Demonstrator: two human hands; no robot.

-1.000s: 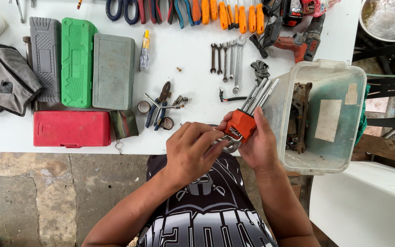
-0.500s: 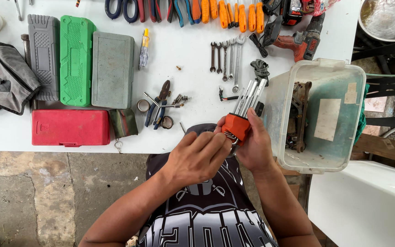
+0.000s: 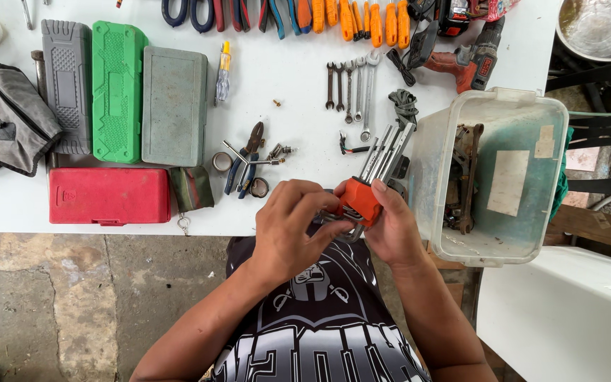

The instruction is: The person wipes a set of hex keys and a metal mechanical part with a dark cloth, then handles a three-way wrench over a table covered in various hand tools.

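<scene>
Head view: the right hand point(image 3: 392, 230) is wrapped around an orange holder point(image 3: 359, 200) of hex keys point(image 3: 386, 151), thumb pressed on its face, with the long ends fanning up and away over the table point(image 3: 298, 85) edge. The set sits just above the person's chest, close beside the clear bin point(image 3: 493, 177). The left hand point(image 3: 293, 228) has its fingertips pinched together at the holder's lower end, where the short bent ends stick out; exactly which key it grips I cannot tell, since the fingers cover it.

To do this step well, as I judge it, the right hand should keep the holder steady and level while the left works only 1 key at a time, pulling along its slot and not twisting sideways, so the other keys stay seated. Keeping the work over the table and not over the lap would stop a loose key from dropping to the floor.

Nearby on the table lie 5 spanners point(image 3: 351, 88), pliers point(image 3: 245, 163), a red case point(image 3: 109, 196), a green case point(image 3: 116, 92) and a drill point(image 3: 468, 60).
</scene>
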